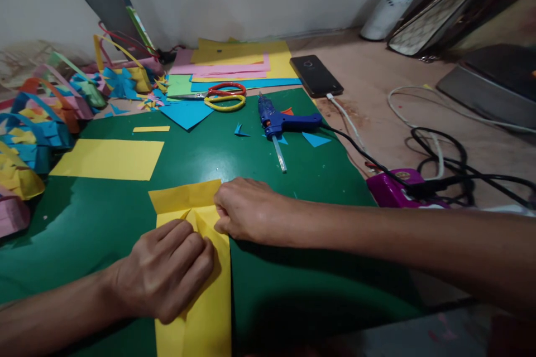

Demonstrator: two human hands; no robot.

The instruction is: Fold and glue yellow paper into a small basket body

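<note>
A sheet of yellow paper [209, 301] with folded creases lies on the green board [268, 290] in front of me. Its far end has a flap standing partly up. My left hand [171, 268] is closed, knuckles up, over the middle of the paper, and its fingertips are hidden. At the upper right edge, by the flap, my right hand [247, 209] is closed on the paper. Beyond the hands lie a blue glue gun [278, 120] with a clear glue stick in it and scissors [226, 96] with red and yellow handles.
Small paper baskets [46, 128] line the left side. A yellow paper rectangle [109, 159] and a thin yellow strip [151, 129] lie nearby. Coloured sheets [238, 61] are stacked at the back. A phone [316, 75], cables and a purple power socket [396, 187] are on the right.
</note>
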